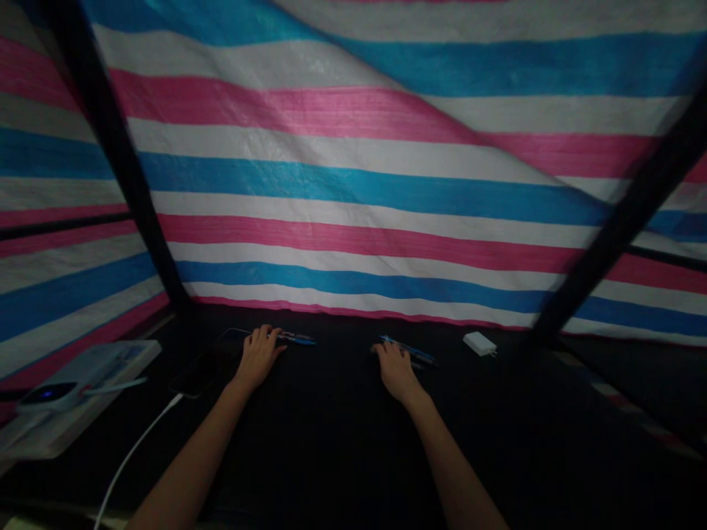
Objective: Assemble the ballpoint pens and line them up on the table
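Makeshift booth, striped tarpaulin walls (353,173), black poles (124,162)

Light is dim, striped pink, blue and white sheeting (353,158) hangs behind a black table (331,442) and at both sides, with black poles (122,158) slanting left and right.

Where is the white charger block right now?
In the head view, the white charger block lies on the black tabletop, right of the right hand, between the slim blue items there and the foot of the dark post.
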Demonstrator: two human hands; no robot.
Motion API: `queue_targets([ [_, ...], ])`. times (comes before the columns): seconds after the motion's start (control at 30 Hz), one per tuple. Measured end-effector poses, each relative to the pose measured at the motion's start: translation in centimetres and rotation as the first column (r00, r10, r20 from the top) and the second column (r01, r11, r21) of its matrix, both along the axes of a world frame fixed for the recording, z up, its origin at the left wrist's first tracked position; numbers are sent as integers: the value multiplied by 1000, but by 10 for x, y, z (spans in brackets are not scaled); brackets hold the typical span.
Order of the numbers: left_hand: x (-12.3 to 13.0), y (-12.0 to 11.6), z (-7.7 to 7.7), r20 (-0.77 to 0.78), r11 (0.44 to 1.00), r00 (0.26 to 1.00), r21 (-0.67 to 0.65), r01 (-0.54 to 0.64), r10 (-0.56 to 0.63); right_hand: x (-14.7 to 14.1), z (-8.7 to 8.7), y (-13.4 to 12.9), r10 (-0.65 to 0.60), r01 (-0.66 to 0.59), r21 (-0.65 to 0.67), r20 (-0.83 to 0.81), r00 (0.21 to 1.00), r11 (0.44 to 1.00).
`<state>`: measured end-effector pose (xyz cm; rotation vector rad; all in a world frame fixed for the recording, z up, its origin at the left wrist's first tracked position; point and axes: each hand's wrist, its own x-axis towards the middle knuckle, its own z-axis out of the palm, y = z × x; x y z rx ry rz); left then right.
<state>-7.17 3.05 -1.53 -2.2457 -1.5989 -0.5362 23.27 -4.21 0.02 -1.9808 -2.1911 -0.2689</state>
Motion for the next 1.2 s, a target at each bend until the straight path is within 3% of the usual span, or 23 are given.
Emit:
queue_targets([
  [0.13,1,-1,1,-29,1000,1000,-27,-4,3,13,0,2,-30,31,-4,157,987,1000],
  [0.27,3,-2,6,-52,992,998,-120,40,-47,23,4,2,-88,81,39,215,973,996],
  [0.43,8,-5,9,4,960,973,-159,229,-232,28,8,3,-57,44,74,183,981,996],
  [0.57,21,-13,13,54,906,924,-182,383,-380,9,14,2,62,-49,186,-66,996,981],
  [0.63,31,-21,16,24,881,896,-177,440,-443,-9,14,-1,201,-145,205,-286,937,968],
  [0.73,45,-33,20,-106,842,838,-151,518,-535,-33,10,-5,304,-319,76,-569,764,945],
  [0.83,56,-42,19,-183,827,807,-134,546,-562,-45,6,-7,243,-471,-125,-726,643,873],
  [0.9,62,-45,18,-200,838,814,-126,530,-545,-47,4,-6,192,-539,-205,-785,589,817],
  [0.97,66,-47,17,-207,856,831,-124,502,-517,-46,5,-5,169,-556,-221,-807,565,802],
  [1.2,67,-48,18,-165,897,883,-135,421,-439,-55,9,-8,251,-408,-29,-748,614,913],
])
